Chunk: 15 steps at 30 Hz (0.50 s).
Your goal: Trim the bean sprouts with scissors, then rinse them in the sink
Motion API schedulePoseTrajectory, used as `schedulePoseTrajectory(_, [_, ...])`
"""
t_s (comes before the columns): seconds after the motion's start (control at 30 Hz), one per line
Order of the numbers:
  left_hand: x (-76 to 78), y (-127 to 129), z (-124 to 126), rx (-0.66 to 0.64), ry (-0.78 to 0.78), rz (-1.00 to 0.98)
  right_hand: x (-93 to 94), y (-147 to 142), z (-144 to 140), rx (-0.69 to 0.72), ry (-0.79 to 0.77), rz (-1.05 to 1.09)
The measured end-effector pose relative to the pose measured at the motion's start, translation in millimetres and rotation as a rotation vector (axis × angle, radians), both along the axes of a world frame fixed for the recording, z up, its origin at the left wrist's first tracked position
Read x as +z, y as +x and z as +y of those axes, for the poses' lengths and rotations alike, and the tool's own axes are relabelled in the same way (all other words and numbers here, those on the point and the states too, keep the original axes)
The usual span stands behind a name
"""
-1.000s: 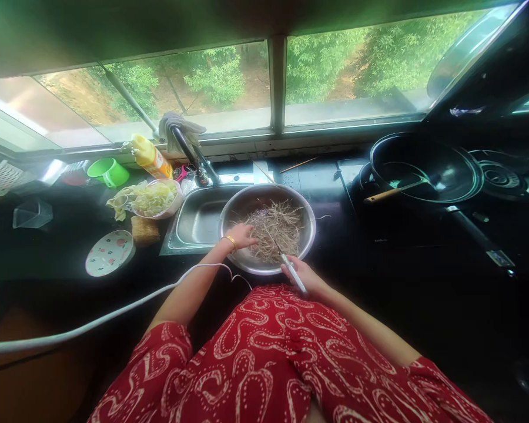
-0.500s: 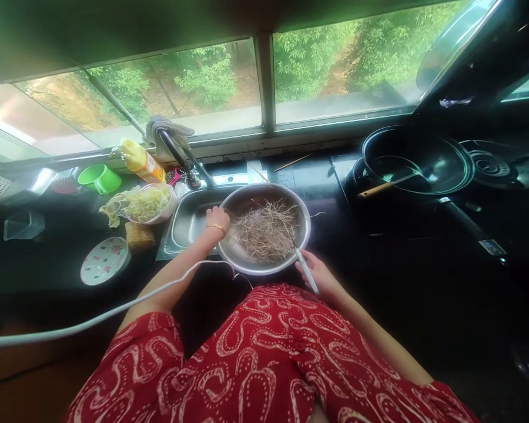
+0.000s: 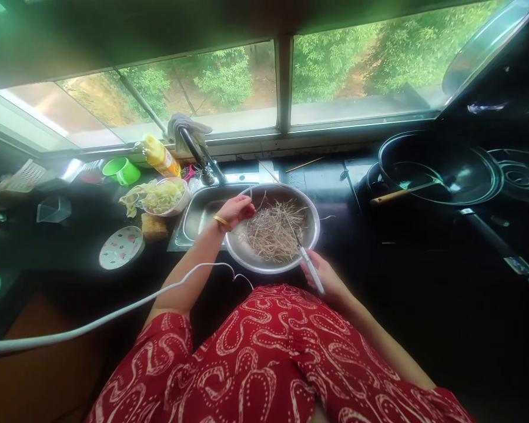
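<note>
One or more thin strands (image 3: 251,192) pinched in left hand (image 3: 237,211) over left side of metal basin (image 3: 242,252), right hand (image 3: 330,278) gripping white-handled knife (image 3: 312,272) at near-right rim.

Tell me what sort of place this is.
A kitchen, perhaps a home one: a metal sink with its tap, a dark wok and a stove burner beside it show that.

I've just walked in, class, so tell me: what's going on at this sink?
Someone in red patterned clothing is working over a metal bowl of thin brownish strands at the sink. The left hand is above the bowl's left side, fingers drawn together; whether they pinch a strand is hard to tell. The right hand holds a white-handled tool, its thin dark end over the strands.
</note>
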State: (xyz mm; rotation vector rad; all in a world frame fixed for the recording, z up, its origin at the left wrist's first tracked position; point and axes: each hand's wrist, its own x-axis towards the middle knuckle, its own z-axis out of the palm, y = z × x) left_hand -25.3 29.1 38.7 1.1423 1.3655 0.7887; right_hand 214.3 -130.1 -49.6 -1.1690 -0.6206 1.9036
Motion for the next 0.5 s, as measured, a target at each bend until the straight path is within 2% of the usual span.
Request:
schedulePoseTrajectory(0.1, [-27.8,12.2,-1.8,0.047,0.035,0.031,-4.6,2.4,-3.1,0.003,-0.019,0.039])
schedulePoseTrajectory(0.2, [-48.6,-7.0,0.2,0.042,0.097,0.159,-10.3,9.4,-5.4,-0.007,-0.057,0.033])
schedulePoseTrajectory(0.27, [-56.2,-46.9,5.6,0.084,0.125,0.257,-10.8,13.0,-4.3,-0.016,-0.069,0.006])
schedulePoseTrajectory(0.37, [-66.8,-134.8,19.0,0.210,0.114,0.701,-3.7,6.9,-3.1,-0.066,-0.082,-0.012])
schedulePoseTrajectory(0.43, [-80.9,-190.8,32.4,0.180,0.024,0.965,4.1,-7.9,-5.8,-0.122,-0.092,-0.008])
schedulePoseTrajectory(0.5, [-102.6,-229.3,48.5,0.086,-0.068,1.043,11.5,-30.0,-12.0,-0.172,-0.100,-0.007])
